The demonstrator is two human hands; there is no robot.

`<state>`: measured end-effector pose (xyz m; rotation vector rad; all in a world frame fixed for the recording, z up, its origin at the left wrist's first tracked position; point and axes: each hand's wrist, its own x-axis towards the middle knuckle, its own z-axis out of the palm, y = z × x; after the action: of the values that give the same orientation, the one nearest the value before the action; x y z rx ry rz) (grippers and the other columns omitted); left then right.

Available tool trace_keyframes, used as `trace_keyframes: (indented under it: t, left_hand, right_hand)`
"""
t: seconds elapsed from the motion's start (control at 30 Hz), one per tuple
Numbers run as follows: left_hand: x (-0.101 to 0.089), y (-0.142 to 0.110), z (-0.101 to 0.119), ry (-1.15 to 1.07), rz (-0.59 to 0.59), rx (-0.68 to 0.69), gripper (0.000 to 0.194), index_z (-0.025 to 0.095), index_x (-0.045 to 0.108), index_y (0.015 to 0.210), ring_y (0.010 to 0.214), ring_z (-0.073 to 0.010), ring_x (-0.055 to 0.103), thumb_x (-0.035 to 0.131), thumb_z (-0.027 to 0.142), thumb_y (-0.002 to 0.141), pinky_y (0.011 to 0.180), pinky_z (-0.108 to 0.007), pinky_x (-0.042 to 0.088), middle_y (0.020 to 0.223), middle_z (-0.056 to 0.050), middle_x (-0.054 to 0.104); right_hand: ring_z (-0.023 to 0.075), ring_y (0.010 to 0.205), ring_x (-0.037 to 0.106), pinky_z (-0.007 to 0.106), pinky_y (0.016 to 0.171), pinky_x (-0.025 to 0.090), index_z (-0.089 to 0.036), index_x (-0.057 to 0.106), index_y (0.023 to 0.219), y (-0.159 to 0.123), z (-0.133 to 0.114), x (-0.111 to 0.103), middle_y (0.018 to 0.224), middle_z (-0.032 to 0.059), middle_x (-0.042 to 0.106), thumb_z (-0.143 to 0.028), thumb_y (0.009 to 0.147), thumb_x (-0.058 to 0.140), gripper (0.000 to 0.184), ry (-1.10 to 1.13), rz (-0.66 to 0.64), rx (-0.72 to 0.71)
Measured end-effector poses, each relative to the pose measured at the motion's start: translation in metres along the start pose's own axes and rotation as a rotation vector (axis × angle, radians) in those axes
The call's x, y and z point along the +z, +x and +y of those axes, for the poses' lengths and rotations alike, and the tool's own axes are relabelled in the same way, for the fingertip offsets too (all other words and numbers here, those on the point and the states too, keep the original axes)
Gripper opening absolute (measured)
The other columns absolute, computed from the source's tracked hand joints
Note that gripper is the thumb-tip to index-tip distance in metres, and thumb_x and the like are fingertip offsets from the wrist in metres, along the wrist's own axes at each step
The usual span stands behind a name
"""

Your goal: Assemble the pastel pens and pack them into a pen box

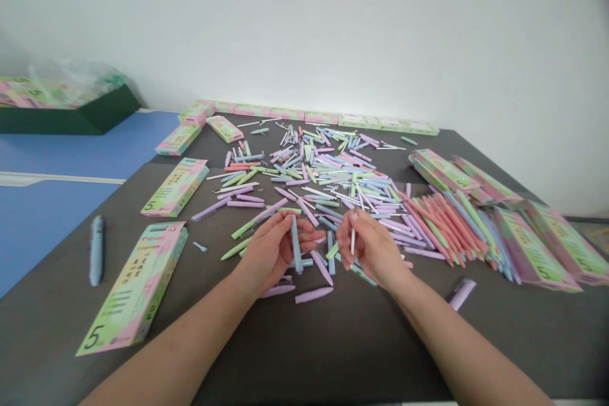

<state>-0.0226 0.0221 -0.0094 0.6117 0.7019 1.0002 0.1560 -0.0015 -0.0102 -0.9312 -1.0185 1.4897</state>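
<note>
Between the thumb and fingers of my left hand (269, 250) is a blue pen barrel (296, 246), held nearly upright. My right hand (373, 247) pinches a thin white pen refill (353, 242), also close to upright. The two hands are apart, with the barrel and refill not touching. Under and beyond them spreads a loose heap of pen parts (328, 171) in purple, green, blue and coral, with white refills among them. Two purple barrels (314, 295) lie just in front of my left hand.
Coral, green and blue pens (447, 225) lie bunched at the right, beside several filled packs (537, 247). Printed boxes (137, 285) stand along the left and back edges. A blue pen (97, 250) lies far left; a green bin (71, 117) holds more packs.
</note>
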Motion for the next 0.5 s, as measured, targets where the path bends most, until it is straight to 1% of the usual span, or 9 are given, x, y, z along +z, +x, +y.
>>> trace_keyframes:
  t: [0.03,0.07,0.1,0.13,0.2,0.23,0.3,0.4,0.5]
  left_hand:
    - [0.000,0.001,0.001,-0.023,0.040,0.014,0.006,0.016,0.052,0.093,0.077,-0.0186,0.072,0.046,0.014,0.090,0.067,-0.027,0.059,0.078,-0.004,0.068]
    - [0.001,0.002,0.002,-0.045,0.071,0.020,0.008,0.015,0.053,0.092,0.079,-0.0184,0.072,0.045,0.012,0.090,0.069,-0.027,0.059,0.079,-0.004,0.069]
    - [0.001,0.002,0.002,-0.065,0.098,0.023,0.010,0.015,0.053,0.090,0.080,-0.0179,0.071,0.044,0.011,0.090,0.070,-0.027,0.058,0.080,-0.005,0.069]
    - [0.002,0.003,0.001,-0.083,0.119,0.023,0.012,0.014,0.054,0.089,0.080,-0.0174,0.071,0.043,0.009,0.090,0.070,-0.026,0.058,0.080,-0.005,0.069]
    - [0.003,0.002,-0.001,-0.109,0.141,0.019,0.014,0.013,0.056,0.089,0.079,-0.0172,0.071,0.043,0.008,0.090,0.067,-0.026,0.059,0.081,-0.006,0.069]
    - [0.003,0.002,-0.002,-0.119,0.147,0.013,0.014,0.013,0.057,0.090,0.079,-0.0176,0.071,0.043,0.008,0.090,0.065,-0.027,0.059,0.082,-0.006,0.069]
    - [0.004,0.001,-0.005,-0.131,0.145,0.001,0.015,0.012,0.058,0.092,0.078,-0.0187,0.071,0.044,0.008,0.089,0.063,-0.028,0.059,0.081,-0.007,0.069]
    - [0.004,0.000,-0.008,-0.131,0.120,-0.007,0.017,0.011,0.060,0.093,0.076,-0.0189,0.070,0.044,0.008,0.089,0.061,-0.028,0.058,0.080,-0.008,0.068]
    - [0.003,0.000,-0.010,-0.119,0.082,-0.052,0.019,0.011,0.062,0.089,0.073,-0.0180,0.069,0.043,0.009,0.090,0.058,-0.025,0.057,0.079,-0.008,0.068]
  right_hand:
    - [0.0058,0.038,0.037,0.018,0.035,0.033,-0.020,0.050,0.080,-0.004,0.002,0.004,0.062,-0.0046,0.050,-0.040,0.091,0.046,0.023,-0.086,-0.075,0.010]
    - [0.0057,0.041,0.038,0.018,0.037,0.034,-0.020,0.052,0.085,-0.007,0.004,0.008,0.065,-0.0040,0.051,-0.038,0.091,0.048,0.019,-0.183,-0.134,-0.001]
    - [0.0066,0.048,0.044,0.018,0.043,0.038,-0.021,0.053,0.091,-0.011,0.006,0.012,0.070,-0.0028,0.053,-0.033,0.090,0.052,0.013,-0.281,-0.181,-0.034]
    - [0.0083,0.058,0.050,0.019,0.050,0.043,-0.021,0.053,0.096,-0.014,0.008,0.015,0.077,-0.0013,0.054,-0.029,0.087,0.056,0.012,-0.362,-0.220,-0.073]
    - [0.0116,0.075,0.055,0.021,0.063,0.047,-0.023,0.051,0.106,-0.018,0.012,0.021,0.086,0.0003,0.056,-0.022,0.083,0.062,0.026,-0.467,-0.274,-0.146]
    - [0.0126,0.079,0.056,0.022,0.067,0.048,-0.024,0.051,0.110,-0.020,0.014,0.022,0.089,0.0009,0.056,-0.020,0.082,0.062,0.031,-0.502,-0.287,-0.177]
    - [0.0127,0.080,0.056,0.022,0.067,0.047,-0.024,0.052,0.114,-0.020,0.018,0.023,0.093,0.0019,0.058,-0.021,0.082,0.061,0.033,-0.566,-0.286,-0.233]
    - [0.0110,0.071,0.055,0.021,0.062,0.046,-0.023,0.059,0.110,-0.019,0.018,0.021,0.093,0.0024,0.061,-0.023,0.084,0.061,0.027,-0.657,-0.258,-0.297]
    - [0.0116,0.073,0.056,0.023,0.066,0.046,-0.022,0.063,0.106,-0.019,0.012,0.017,0.090,0.0019,0.063,-0.024,0.083,0.062,0.023,-0.676,-0.236,-0.313]
